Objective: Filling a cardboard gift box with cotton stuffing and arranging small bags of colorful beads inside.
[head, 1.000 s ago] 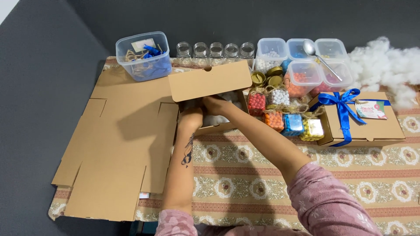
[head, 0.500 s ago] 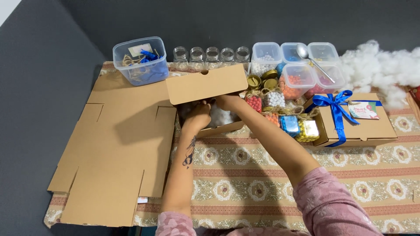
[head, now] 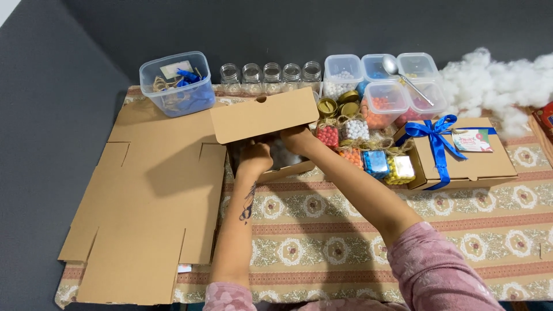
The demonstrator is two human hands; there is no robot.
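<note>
- Both hands are seen deeper inside the small cardboard box (head: pixel 271 151) than a second ago, and the lid flap (head: pixel 264 114) is now tipped lower over them, hiding more of the inside.
- The box is placed on the tabletop (head: pixel 345 230), just right of the flat cardboard sheet (head: pixel 155 196) and left of the wrapped sweet packets (head: pixel 368 147).
- Its long axis is laid left to right across the view; the opening is turned towards the person, and the lid is hinged at the far side, with a thumb notch in the upper edge.
- The left hand (head: pixel 256 156) is tucked in at the near left corner, knuckles up and fingers curled; whether something is gripped cannot be told, since the fingertips are hidden.
- The left forearm is stretched almost straight away from the body, and a tattoo is shown near the wrist.
- The right hand (head: pixel 295 138) is pushed under the flap from the right, against pale stuffing in the box; its fingers are covered, so its state cannot be told.
- The right forearm is angled from lower right to upper left, in a pink sleeve (head: pixel 438 270).
- A closed box with a blue ribbon (head: pixel 461 155) is set well to the right.
- Empty glass jars (head: pixel 271 72) are lined along the far edge.
</note>
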